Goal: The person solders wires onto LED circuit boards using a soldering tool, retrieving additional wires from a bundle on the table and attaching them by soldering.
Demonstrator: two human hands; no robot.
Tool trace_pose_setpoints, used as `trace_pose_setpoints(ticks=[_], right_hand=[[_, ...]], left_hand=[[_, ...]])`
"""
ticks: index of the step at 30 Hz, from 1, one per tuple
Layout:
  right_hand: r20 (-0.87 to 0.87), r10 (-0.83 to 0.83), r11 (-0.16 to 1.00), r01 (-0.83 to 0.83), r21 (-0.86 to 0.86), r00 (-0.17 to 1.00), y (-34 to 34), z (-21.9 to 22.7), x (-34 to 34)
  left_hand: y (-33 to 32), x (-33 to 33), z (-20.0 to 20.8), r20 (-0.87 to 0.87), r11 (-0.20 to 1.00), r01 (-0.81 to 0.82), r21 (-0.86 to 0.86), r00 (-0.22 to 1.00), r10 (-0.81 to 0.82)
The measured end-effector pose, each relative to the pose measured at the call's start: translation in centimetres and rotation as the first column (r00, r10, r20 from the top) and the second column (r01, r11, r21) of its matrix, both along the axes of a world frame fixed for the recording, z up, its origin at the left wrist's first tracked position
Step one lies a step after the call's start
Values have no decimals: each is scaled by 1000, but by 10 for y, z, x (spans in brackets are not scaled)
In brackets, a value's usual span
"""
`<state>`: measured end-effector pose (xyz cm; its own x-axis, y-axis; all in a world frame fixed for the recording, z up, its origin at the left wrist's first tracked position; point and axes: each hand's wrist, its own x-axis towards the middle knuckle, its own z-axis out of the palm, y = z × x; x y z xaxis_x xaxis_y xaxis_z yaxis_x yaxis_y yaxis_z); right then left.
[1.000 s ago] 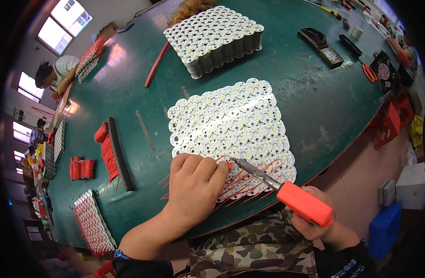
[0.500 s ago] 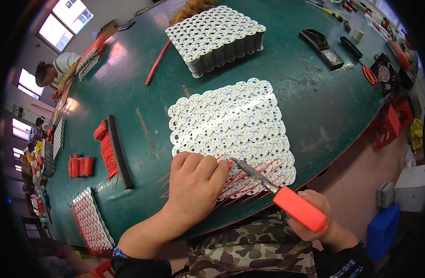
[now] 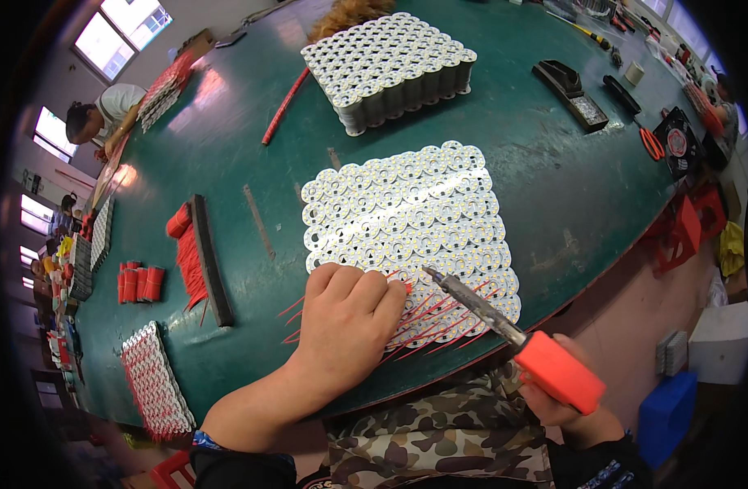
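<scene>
A panel of joined round white LED boards (image 3: 402,216) lies on the green table. My left hand (image 3: 345,318) rests on its near left part, fingers curled and closed on red wires (image 3: 408,288) whose ends poke out on both sides. Several more red wires (image 3: 427,322) lie slantwise across the near right boards. My right hand (image 3: 547,405) grips the red handle of a soldering iron (image 3: 492,316). The iron's tip sits over the boards just right of my left fingers; whether it touches them I cannot tell.
A tall stack of white boards (image 3: 390,69) stands at the far side. Red wire bundles (image 3: 142,284), a dark bar (image 3: 209,265) and a wired board panel (image 3: 158,379) lie left. A black tray (image 3: 569,94) and orange-handled scissors (image 3: 651,143) are far right. Another person (image 3: 109,114) works far left.
The soldering iron's tip has moved right, away from my left fingers, and its handle has shifted right and slightly down. My left hand stays about where it was on the panel.
</scene>
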<state>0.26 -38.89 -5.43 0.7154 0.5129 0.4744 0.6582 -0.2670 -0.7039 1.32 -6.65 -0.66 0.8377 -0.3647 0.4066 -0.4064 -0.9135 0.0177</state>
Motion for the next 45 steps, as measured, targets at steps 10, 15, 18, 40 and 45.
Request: trace_pose_setpoints(ticks=[10,15,18,40,45], right_hand=[[-695,182,887,190,422,696,11,27,-2],[-638,144,904,161,395,757,5,21,0],[-457,19,986,61,158,889,-6,9,5],[-111,-92,994,98,47,989,11,0,13],[-98,-80,995,85,54,992,14,1,17]], left_hand=[[0,1,1,10,997,-11,-80,1000,12],[-4,9,12,2,997,-9,-76,1000,9],[-9,16,10,15,998,28,-56,1000,-27],[-11,29,-1,-55,991,88,-99,994,-94],[-12,29,2,-69,992,68,-108,995,-75]])
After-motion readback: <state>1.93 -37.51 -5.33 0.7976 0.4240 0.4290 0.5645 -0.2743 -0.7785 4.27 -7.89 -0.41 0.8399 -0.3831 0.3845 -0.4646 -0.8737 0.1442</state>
